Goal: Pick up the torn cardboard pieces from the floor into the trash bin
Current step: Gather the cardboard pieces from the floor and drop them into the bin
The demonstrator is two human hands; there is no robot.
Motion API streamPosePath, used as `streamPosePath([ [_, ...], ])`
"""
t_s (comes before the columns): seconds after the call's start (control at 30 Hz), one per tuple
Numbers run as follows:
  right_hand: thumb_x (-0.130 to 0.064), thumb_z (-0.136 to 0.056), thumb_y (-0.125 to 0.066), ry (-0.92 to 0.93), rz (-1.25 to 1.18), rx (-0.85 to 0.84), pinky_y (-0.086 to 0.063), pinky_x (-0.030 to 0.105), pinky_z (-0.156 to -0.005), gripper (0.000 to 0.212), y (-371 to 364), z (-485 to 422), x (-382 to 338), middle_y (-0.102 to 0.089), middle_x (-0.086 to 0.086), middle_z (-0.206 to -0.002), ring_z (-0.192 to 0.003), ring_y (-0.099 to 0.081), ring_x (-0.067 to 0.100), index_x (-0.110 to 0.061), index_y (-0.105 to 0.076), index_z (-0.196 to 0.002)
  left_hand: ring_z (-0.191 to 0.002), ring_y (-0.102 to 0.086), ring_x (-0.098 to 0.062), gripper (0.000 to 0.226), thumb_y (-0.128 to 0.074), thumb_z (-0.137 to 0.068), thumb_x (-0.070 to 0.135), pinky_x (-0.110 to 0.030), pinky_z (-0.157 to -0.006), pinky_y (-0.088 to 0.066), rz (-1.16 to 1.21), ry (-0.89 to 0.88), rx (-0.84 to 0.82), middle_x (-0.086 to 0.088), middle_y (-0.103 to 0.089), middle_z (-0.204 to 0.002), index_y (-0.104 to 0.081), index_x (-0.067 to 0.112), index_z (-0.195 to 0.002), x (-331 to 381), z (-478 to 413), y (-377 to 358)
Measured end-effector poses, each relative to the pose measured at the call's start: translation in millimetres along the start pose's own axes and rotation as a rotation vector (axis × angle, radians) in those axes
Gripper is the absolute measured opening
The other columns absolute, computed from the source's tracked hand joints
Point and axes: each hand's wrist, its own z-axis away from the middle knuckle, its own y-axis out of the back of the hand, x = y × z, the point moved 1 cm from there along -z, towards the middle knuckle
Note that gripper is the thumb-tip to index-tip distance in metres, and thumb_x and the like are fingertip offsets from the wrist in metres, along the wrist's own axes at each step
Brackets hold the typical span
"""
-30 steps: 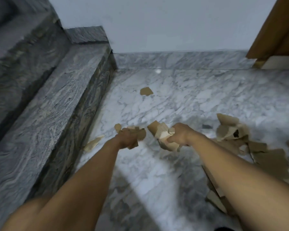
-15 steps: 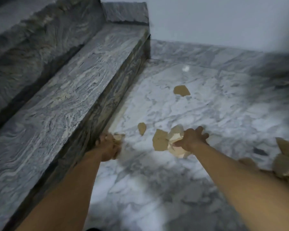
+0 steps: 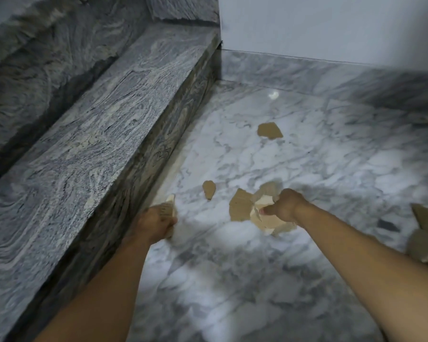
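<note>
My left hand (image 3: pixel 156 224) is down at the foot of the stone step, closed on cardboard scraps (image 3: pixel 169 208) that stick out above its fingers. My right hand (image 3: pixel 283 206) hovers over the marble floor, gripping a bundle of torn cardboard pieces (image 3: pixel 247 209), brown and pale sides showing. A small brown scrap (image 3: pixel 208 189) lies on the floor between the hands. A larger brown piece (image 3: pixel 269 130) lies farther off toward the wall. More cardboard (image 3: pixel 425 233) is heaped at the right edge. No trash bin is in view.
A grey veined stone step (image 3: pixel 109 134) runs along the left, with a higher step (image 3: pixel 47 45) behind it. A white wall (image 3: pixel 331 25) with a marble skirting closes the far side. The white marble floor (image 3: pixel 257 280) stretches below my arms.
My view swung left toward the step and the pile slid to the right edge. My left hand moved left to the base of the step and closed on a scrap there. My right hand kept its bundle.
</note>
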Motion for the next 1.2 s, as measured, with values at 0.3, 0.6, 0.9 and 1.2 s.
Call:
streamPosePath([
  [0.3, -0.034, -0.089, -0.068, 0.290, 0.408, 0.023, -0.038, 0.048, -0.108, 0.058, -37, 4, -73, -0.016, 0.015, -0.153, -0.137, -0.025, 0.041, -0.019, -0.043, -0.140, -0.124, -0.032, -0.033, 0.057, -0.068, -0.087, 0.045, -0.041, -0.100, -0.037, -0.252, -0.442, -0.180, -0.005, -0.021, -0.145, -0.037, 0.014, -0.124, 92, -36, -10],
  [0.6, -0.027, -0.085, -0.070, 0.265, 0.078, 0.131, -0.049, 0.038, -0.084, 0.066, -59, -8, -66, -0.055, 0.011, -0.120, -0.108, -0.057, 0.033, -0.021, -0.027, -0.135, -0.090, -0.058, -0.025, 0.040, -0.075, -0.081, 0.033, -0.034, -0.069, -0.044, -0.153, -0.486, -0.139, -0.004, -0.062, -0.098, -0.042, 0.020, -0.099, 102, -48, -27],
  [0.9, -0.056, -0.078, -0.071, 0.217, 0.026, 0.057, -0.051, 0.029, -0.078, 0.052, 28, 18, 28, -0.069, 0.007, -0.111, -0.097, -0.065, 0.026, -0.016, -0.066, -0.111, -0.087, -0.062, -0.025, 0.033, -0.062, -0.084, 0.033, -0.034, -0.072, -0.053, -0.090, -0.329, -0.393, -0.015, -0.067, -0.106, -0.056, 0.008, -0.105, 180, -19, -26],
  [1.2, -0.024, -0.079, -0.084, 0.073, 0.114, -0.179, -0.059, 0.052, -0.078, 0.036, 149, 58, 110, -0.060, 0.013, -0.103, -0.096, -0.066, 0.037, -0.008, -0.061, -0.102, -0.087, -0.059, -0.024, 0.031, -0.069, -0.089, 0.033, -0.031, -0.073, -0.042, -0.254, -0.504, -0.252, -0.011, -0.068, -0.102, -0.068, 0.008, -0.107, 344, -35, 35],
])
